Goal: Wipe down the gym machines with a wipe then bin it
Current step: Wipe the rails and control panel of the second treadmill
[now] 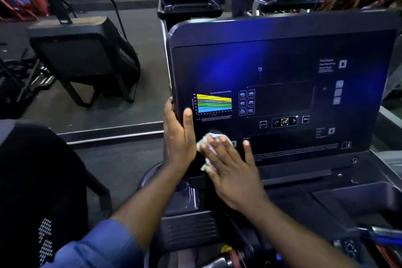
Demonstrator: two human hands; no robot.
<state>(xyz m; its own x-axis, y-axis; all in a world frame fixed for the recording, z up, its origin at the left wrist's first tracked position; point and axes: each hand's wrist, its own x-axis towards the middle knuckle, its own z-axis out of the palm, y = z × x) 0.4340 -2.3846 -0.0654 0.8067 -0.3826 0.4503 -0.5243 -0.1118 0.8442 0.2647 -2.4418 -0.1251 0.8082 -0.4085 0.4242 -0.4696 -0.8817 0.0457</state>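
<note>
White, soft and crumpled: wipe (210, 139) bunched near the lower left corner of the machine console (282, 50), pinned against the dark panel under the right hand (230, 169). Fingers (248, 152) of that hand straight and spread, pressing flat rather than pinching, with only the upper and left folds of the wipe peeking out. Left hand (179, 135) clamped round the console's left edge, thumb across the front face, other fingers curled behind and out of sight.

Probably near weightless, limp and perhaps damp, so prone to bunching and slipping from under a palm. Best driven with flat pressure over its middle, and later lifted by pinching a loose fold. Glossy, hard-looking panel, likely slick, with keys that a firm press might set off.

Readable: "OK" (284, 122) in a yellow-outlined key between left and right arrows, near the bottom edge. Banded chart (214, 103) in yellow, green and blue towards the left edge. Remaining captions too blurred to read, no brand name legible.
</note>
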